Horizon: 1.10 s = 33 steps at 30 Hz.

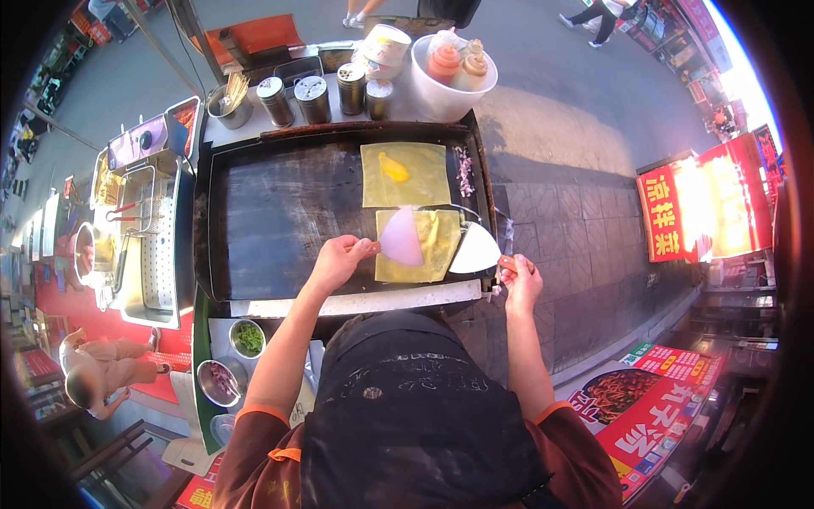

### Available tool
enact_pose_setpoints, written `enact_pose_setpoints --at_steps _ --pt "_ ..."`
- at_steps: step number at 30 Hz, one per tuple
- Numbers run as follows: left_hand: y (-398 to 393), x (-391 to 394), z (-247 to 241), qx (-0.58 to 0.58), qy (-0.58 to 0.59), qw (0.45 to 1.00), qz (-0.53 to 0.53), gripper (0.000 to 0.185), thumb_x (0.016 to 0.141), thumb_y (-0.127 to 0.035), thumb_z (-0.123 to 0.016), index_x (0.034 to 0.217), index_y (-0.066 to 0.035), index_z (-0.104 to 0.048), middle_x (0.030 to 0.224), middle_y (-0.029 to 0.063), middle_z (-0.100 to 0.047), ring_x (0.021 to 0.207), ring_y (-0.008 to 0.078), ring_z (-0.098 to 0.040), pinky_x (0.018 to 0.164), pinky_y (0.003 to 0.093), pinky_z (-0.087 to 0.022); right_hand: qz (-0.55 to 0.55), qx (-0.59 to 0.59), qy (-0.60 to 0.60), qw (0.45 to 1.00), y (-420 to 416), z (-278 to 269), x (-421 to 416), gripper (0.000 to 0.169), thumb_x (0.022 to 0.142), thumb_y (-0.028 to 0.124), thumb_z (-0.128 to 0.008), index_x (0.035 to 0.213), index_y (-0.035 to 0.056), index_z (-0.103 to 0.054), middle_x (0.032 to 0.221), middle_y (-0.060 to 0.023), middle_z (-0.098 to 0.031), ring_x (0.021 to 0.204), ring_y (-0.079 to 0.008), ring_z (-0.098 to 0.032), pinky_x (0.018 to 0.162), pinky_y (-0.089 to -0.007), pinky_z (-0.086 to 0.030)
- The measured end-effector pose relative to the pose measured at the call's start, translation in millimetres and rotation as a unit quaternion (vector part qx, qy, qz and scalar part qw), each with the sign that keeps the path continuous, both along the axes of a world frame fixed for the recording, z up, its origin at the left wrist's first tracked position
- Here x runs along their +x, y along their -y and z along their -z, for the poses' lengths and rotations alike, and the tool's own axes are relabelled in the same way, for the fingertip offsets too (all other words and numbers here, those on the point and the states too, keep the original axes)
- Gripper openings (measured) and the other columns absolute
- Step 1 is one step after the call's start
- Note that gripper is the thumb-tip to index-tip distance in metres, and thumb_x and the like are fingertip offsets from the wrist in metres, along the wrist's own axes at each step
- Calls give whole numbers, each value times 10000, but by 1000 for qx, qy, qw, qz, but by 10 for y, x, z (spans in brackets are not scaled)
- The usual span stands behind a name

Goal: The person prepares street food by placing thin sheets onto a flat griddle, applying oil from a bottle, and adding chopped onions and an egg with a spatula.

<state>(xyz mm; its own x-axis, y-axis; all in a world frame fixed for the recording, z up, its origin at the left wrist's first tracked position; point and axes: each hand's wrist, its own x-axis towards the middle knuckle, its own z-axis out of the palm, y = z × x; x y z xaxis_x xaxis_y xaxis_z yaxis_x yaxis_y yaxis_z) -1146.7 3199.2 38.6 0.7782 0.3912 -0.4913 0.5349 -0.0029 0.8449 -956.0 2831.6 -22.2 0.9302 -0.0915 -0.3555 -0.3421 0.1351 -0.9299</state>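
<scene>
My left hand (340, 259) grips the wooden handle of a fan-shaped scraper (403, 238), whose blade lies over the nearer square sheet of dough (435, 270) on the black griddle (280, 223). With my right hand (523, 283) I hold a second fan-shaped scraper (475, 249) by its handle, its blade at the right edge of that same sheet. Just beyond lies another square sheet of dough (420, 184) with yellow egg (394, 167) on it. Chopped purple onion (465, 172) forms a strip along the griddle's right side.
Behind the griddle stand metal shakers (275, 102), a pot of skewers (230, 108) and a white tub (445, 95) of squeeze bottles. Fryer baskets (143, 197) are at the left. Near my left forearm are bowls of greens (248, 338) and onion (218, 383). A person (105, 372) stands at lower left.
</scene>
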Motion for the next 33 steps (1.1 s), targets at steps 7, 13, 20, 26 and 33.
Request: enact_pose_setpoints --at_steps 7,13,20,26,33 --pt "-62 209 604 -35 44 998 25 354 1096 -206 -615 1092 135 -708 1158 160 -801 1139 171 -746 928 276 -554 -40 63 49 996 -293 -423 -114 249 1030 209 -726 1134 -16 -699 915 -111 -765 671 -135 -681 592 -265 -548" --pt "-23 262 424 73 5 996 51 354 1060 -261 -654 1041 80 -745 964 125 -794 915 149 -722 828 318 -551 -53 0 75 996 -548 -515 -150 241 1037 197 -729 1137 -21 -708 911 -87 -749 669 -105 -662 593 -252 -558" --pt "53 271 168 109 -9 993 46 381 996 -377 -710 1014 -4 -790 788 131 -728 744 220 -667 749 381 -536 -73 -9 88 993 -839 -444 -126 231 1034 176 -728 1142 -27 -707 867 -71 -744 654 -108 -682 599 -255 -568" --pt "36 183 170 111 -32 992 52 399 1021 -364 -700 984 27 -767 922 144 -802 844 190 -741 809 340 -554 -84 -151 131 976 -502 -591 -63 159 1010 130 -733 1085 -10 -725 821 -58 -740 599 -87 -630 548 -247 -529" --pt "-163 -174 72 16 -22 999 -44 361 1075 -297 -645 992 39 -748 1044 105 -830 805 82 -672 657 287 -493 -64 -155 137 976 -290 -729 44 142 1018 141 -717 1043 5 -746 831 -38 -739 599 -65 -612 540 -233 -508"
